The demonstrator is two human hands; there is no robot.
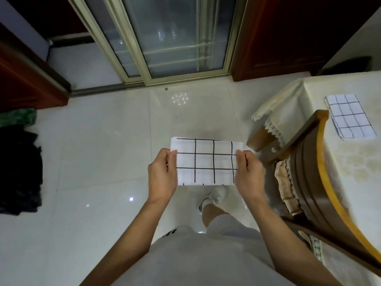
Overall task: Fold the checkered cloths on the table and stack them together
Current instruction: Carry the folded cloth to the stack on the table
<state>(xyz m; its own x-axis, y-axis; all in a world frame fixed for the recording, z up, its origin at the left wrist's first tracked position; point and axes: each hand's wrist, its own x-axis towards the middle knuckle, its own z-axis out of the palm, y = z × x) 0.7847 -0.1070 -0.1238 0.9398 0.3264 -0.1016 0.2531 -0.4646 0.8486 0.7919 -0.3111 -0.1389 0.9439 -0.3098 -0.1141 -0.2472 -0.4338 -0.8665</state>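
- Glass sliding door (165, 38) ahead
- Wooden chair (305, 162) at the right
- Dark clothes (18, 172) heaped on the tiled floor (103, 151), left
- Green cloth (17, 117) just beyond them

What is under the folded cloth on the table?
The folded cloth lies on the cream tablecloth that covers the table. Thin edges at its side suggest layers or more cloths beneath; its top hides them.

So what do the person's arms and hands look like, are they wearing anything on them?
Both arms are bare all the way up, with no sleeves showing. The left hand and the right hand wear no gloves, and I can see no rings, watch or bracelet on the fingers or wrists. Lower down there is a light grey top and light shorts.
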